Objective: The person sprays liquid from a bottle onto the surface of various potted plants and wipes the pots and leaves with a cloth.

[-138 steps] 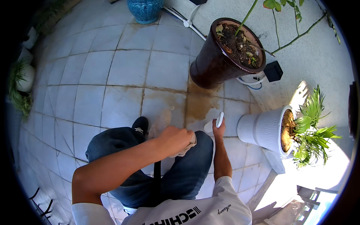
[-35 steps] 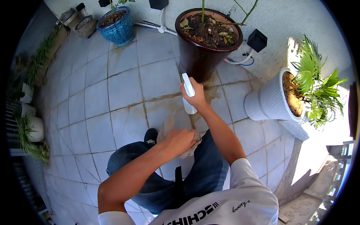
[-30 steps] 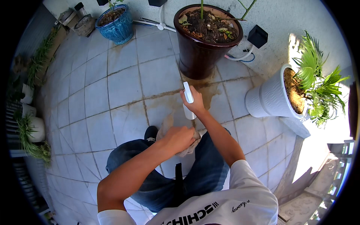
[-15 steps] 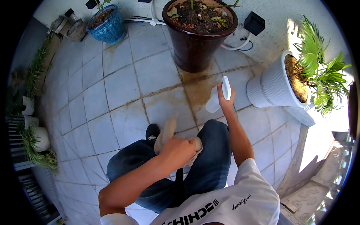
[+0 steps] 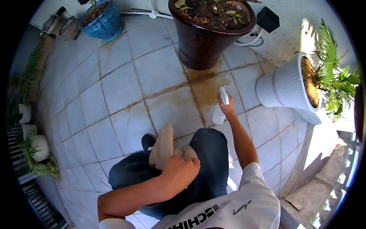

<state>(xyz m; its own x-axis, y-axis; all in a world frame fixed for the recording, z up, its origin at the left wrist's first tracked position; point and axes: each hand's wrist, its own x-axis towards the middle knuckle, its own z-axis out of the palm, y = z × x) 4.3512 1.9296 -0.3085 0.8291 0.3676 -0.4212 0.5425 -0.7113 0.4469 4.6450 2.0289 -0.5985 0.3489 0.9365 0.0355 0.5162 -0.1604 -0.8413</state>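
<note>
My left hand (image 5: 180, 170) is closed round a beige cloth (image 5: 163, 147), holding it bunched above my knees with one end sticking up. On the right, my right hand (image 5: 228, 106) grips a white spray bottle (image 5: 219, 115) by its neck, just under the white spray head. The bottle is upright or slightly tilted, above the tiles beyond my right knee. Ahead of it a brown stain (image 5: 207, 91) covers part of a floor tile, reaching to the foot of a dark brown glazed pot (image 5: 206, 45).
A white ribbed pot (image 5: 278, 86) with a leafy plant stands at the right. A blue glazed pot (image 5: 105, 26) is at the far left by the wall. White pipes (image 5: 152, 14) and a black box lamp (image 5: 267, 19) are near the wall. White planters (image 5: 40, 147) line the left side.
My right hand has brought the spray bottle a little nearer to me. The left hand has shifted slightly left and nearer, and the cloth's raised end has changed shape.
</note>
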